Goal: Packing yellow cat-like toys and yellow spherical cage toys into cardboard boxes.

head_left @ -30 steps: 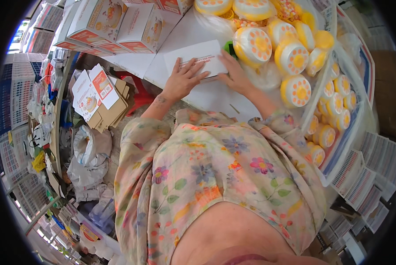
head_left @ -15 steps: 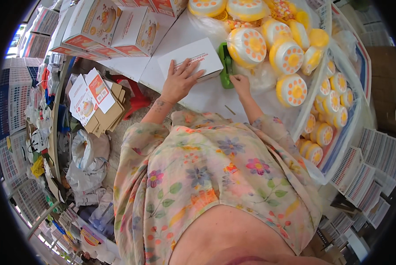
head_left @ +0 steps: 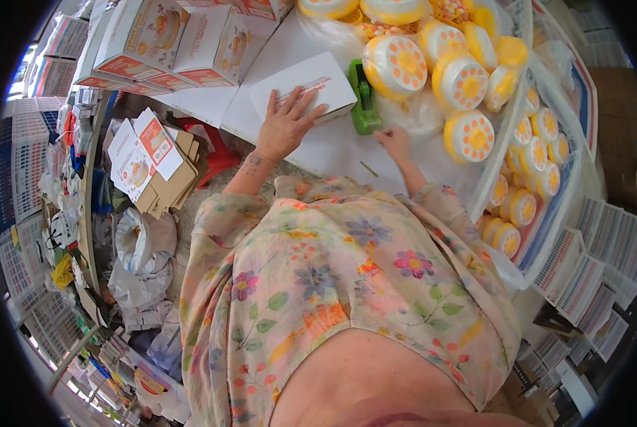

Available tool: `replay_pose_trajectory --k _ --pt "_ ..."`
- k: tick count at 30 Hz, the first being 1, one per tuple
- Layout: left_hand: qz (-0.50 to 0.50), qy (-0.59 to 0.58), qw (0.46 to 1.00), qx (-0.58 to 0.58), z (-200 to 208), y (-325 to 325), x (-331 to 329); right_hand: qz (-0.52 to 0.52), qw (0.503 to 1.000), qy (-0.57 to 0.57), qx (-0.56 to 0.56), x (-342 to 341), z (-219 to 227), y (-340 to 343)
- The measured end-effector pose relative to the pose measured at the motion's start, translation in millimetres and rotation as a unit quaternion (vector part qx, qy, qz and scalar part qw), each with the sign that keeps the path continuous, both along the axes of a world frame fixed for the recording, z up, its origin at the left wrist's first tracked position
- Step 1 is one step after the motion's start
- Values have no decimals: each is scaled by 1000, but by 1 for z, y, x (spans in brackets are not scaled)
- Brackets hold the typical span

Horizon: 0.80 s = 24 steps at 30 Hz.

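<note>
My left hand [head_left: 284, 124] lies flat, fingers spread, on a small white carton [head_left: 305, 91] on the white table [head_left: 332, 153]. My right hand [head_left: 394, 139] rests on the table just right of a green tape dispenser [head_left: 363, 96], fingers curled at its lower end; whether it pinches tape I cannot tell. The dispenser stands against the carton's right side. Yellow and white round tubs [head_left: 396, 64] wrapped in clear plastic sit right behind the dispenser.
Several printed cartons [head_left: 147, 35] are stacked at the table's far left. More yellow tubs [head_left: 528, 178] fill a tray along the right. Flat folded cartons [head_left: 155, 164] and plastic bags [head_left: 140, 256] lie on the floor at left. Stacks of flat printed packs [head_left: 588, 270] sit lower right.
My right hand has drawn back from the carton toward me, uncovering the green tape dispenser. My left hand stays pressed on the carton.
</note>
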<state>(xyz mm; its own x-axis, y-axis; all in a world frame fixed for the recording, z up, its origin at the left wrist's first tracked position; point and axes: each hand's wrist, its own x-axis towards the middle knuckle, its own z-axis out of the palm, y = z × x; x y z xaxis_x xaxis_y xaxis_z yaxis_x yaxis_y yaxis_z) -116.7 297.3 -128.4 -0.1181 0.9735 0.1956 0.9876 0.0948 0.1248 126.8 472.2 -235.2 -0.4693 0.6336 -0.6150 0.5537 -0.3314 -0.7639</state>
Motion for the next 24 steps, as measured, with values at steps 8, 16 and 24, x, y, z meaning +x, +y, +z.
replay_pose_trajectory --k 8,16,24 --pt "3 2 1000 1 -9 -4 2 98 978 185 -6 -50 75 -25" --pt "14 -30 999 3 -8 -1 2 -40 946 284 -150 -94 71 -77" --pt "-29 78 997 -7 -3 0 -1 -107 938 291 -155 -105 62 -77"
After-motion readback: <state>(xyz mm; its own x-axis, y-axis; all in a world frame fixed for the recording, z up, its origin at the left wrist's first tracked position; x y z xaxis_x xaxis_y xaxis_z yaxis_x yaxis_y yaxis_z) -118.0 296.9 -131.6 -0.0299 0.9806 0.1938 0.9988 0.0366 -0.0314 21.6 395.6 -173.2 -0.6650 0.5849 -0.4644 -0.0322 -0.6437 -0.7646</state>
